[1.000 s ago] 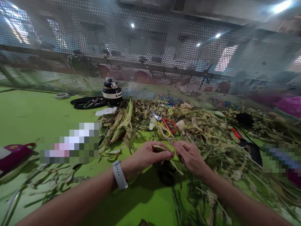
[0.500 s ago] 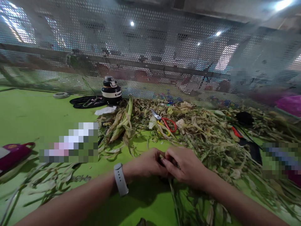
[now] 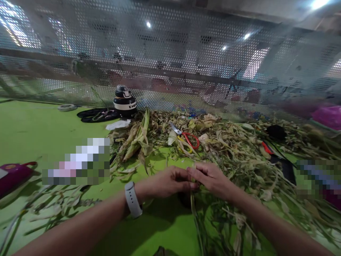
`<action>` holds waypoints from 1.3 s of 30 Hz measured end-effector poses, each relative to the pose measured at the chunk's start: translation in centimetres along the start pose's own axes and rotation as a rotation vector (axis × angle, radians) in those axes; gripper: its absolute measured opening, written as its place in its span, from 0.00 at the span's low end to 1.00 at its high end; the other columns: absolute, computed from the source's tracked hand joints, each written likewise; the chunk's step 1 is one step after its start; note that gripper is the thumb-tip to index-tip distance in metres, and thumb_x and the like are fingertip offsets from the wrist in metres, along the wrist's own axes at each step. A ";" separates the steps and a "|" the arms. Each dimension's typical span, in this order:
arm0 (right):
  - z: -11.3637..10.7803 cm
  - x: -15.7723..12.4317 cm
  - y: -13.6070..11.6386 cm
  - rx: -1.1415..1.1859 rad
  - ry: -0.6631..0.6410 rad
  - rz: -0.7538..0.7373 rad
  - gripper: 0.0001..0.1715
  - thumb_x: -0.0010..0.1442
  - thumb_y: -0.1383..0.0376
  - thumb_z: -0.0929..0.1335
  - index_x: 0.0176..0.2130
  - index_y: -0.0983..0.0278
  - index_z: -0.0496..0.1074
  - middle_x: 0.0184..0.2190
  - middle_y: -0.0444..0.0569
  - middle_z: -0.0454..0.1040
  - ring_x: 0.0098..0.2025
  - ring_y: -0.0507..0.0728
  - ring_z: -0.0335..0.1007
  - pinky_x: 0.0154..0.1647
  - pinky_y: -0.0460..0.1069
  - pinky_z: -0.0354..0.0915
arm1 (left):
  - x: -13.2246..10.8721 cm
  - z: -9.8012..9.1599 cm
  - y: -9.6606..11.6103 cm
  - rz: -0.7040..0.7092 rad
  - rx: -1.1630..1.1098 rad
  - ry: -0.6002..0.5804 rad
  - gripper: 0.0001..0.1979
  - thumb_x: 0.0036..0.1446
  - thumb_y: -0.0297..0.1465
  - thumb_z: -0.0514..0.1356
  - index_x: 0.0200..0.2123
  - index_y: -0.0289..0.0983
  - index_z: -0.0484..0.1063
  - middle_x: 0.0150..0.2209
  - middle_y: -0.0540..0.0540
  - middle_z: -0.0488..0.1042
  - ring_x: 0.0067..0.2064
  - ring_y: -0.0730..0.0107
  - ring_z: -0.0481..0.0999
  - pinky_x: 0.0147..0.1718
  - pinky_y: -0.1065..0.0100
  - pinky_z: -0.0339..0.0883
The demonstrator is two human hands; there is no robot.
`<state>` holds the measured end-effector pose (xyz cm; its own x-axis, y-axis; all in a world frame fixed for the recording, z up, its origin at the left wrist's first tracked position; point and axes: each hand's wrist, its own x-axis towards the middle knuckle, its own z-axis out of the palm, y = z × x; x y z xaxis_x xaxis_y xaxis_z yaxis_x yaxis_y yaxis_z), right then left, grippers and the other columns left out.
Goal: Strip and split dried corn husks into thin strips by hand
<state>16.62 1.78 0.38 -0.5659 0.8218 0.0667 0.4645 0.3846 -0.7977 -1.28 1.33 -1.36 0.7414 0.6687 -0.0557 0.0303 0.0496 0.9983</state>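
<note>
A long green plant stem (image 3: pixel 195 213) hangs down from between my two hands at the middle of the view. My left hand (image 3: pixel 169 181), with a light grey watch strap on its wrist, pinches the stem between thumb and fingers. Right beside it, my right hand (image 3: pixel 210 179) has its fingers closed at the stem's upper end, the tips touching my left fingers. A small dark shape under the hands is too shadowed to make out. Beyond the hands, scissors (image 3: pixel 185 137) with one red and one yellow handle lie on dry leaves.
Withered leaves and stalks (image 3: pixel 234 149) cover much of the green table (image 3: pixel 87 124). At the back stand a black-and-white bottle (image 3: pixel 124 103) and a perforated metal screen (image 3: pixel 170 71). A roll of tape (image 3: pixel 67 107) lies back left, a magenta item (image 3: pixel 16 176) far left.
My right fingers have uncurled somewhat and moved up to the stem's top. My left thumb now lies straighter across the stem, and more of the stem shows. The camera view has shifted slightly.
</note>
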 end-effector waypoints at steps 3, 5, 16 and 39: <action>0.3 -0.1 0.1 0.007 0.058 -0.018 0.22 0.62 0.57 0.58 0.21 0.64 0.54 0.19 0.39 0.51 0.23 0.48 0.48 0.23 0.44 0.49 | -0.2 0.1 0.2 -0.097 -0.093 0.020 0.16 0.48 0.41 0.62 0.33 0.33 0.75 0.27 0.49 0.73 0.29 0.74 0.69 0.36 0.70 0.65; 0.6 -0.1 0.0 -0.008 0.123 -0.033 0.21 0.62 0.58 0.58 0.20 0.63 0.53 0.19 0.39 0.50 0.23 0.48 0.47 0.24 0.45 0.49 | -0.2 0.3 0.4 -0.156 -0.164 0.060 0.17 0.46 0.41 0.64 0.33 0.33 0.75 0.26 0.49 0.74 0.28 0.74 0.71 0.34 0.70 0.66; 1.2 0.2 0.4 -0.123 0.269 0.005 0.21 0.61 0.58 0.58 0.20 0.63 0.51 0.18 0.39 0.50 0.22 0.48 0.47 0.22 0.45 0.47 | -0.3 0.6 0.7 -0.214 -0.261 0.081 0.16 0.42 0.40 0.67 0.27 0.32 0.75 0.23 0.50 0.73 0.25 0.77 0.71 0.33 0.71 0.67; -0.1 0.1 0.0 0.066 0.281 0.075 0.23 0.58 0.53 0.63 0.19 0.64 0.59 0.16 0.39 0.54 0.18 0.47 0.50 0.18 0.44 0.49 | -0.1 0.3 0.4 -0.148 -0.245 0.208 0.16 0.45 0.40 0.65 0.31 0.33 0.72 0.21 0.48 0.76 0.21 0.72 0.75 0.24 0.72 0.69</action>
<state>16.58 1.93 0.42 -0.3162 0.9347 0.1623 0.4476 0.2979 -0.8431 -1.10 1.04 -0.99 0.5877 0.7767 -0.2265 -0.0537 0.3168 0.9470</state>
